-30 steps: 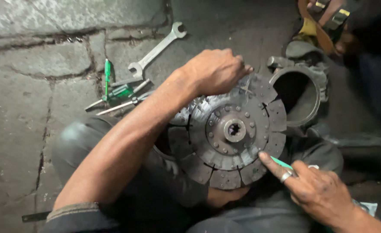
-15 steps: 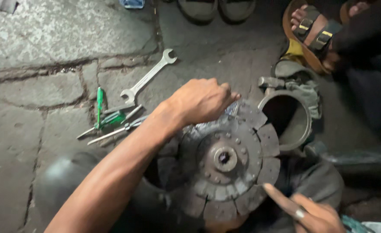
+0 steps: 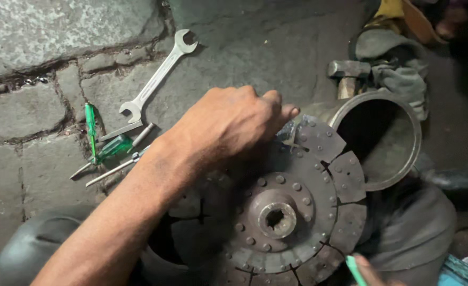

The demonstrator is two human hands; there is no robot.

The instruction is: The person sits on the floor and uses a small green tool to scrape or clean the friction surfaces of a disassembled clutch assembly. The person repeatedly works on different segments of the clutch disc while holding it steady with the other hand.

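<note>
Stone floor [image 3: 43,32] used as workplace. Round disc [image 3: 276,212] propped on lap at centre, steadied by left hand [image 3: 228,127]: fingers curled over rim at 12 o'clock. Metal ring [image 3: 382,137] at 2 o'clock. Wrench [image 3: 157,77], screwdrivers [image 3: 104,151] laid within reach, 10 o'clock. Right hand [image 3: 369,267] at 5 o'clock, mostly cropped, pinching green tool [image 3: 355,267].

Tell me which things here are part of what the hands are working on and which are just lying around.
In hand:
- clutch disc, gripped at its upper rim by the left hand
- green-tipped tool in the right hand, barely in view

Lying about:
- open-ended spanner
- green-handled screwdrivers
- hammer
- round metal housing
- grey rag
</note>
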